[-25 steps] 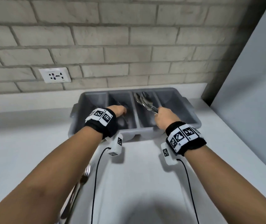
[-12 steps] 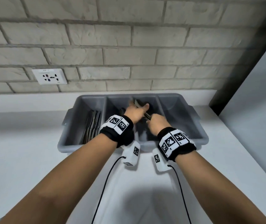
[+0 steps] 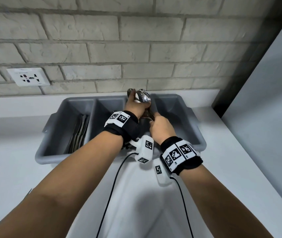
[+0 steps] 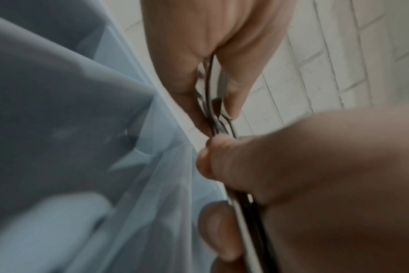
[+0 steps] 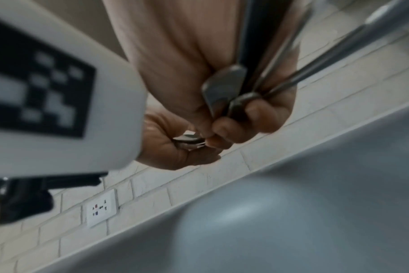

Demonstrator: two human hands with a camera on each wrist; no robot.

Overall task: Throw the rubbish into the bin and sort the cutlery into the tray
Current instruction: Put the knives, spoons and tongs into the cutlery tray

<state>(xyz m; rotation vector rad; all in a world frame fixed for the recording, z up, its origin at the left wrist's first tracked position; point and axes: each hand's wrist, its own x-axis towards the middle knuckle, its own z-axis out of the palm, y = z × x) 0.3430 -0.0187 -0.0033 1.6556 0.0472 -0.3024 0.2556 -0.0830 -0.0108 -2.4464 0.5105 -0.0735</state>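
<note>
i have both hands gripping one bundle of spoons (image 3: 142,98): left hand (image 3: 134,107) at the bowls, right hand (image 3: 161,127) at the handles. advise lowering level into one compartment of the tray (image 3: 174,107).

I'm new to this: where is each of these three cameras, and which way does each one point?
Head: worn on the head, looking forward and down at the grey tray on the counter below the brick wall; both forearms, left hand and right hand show.
Left wrist: looks along the left hand at the spoons it grips; right hand's fingers show.
Right wrist: looks up along the right hand gripping the handles; left hand beyond.
Shared: both hands, spoons, tray, wall; the socket in two.
</note>
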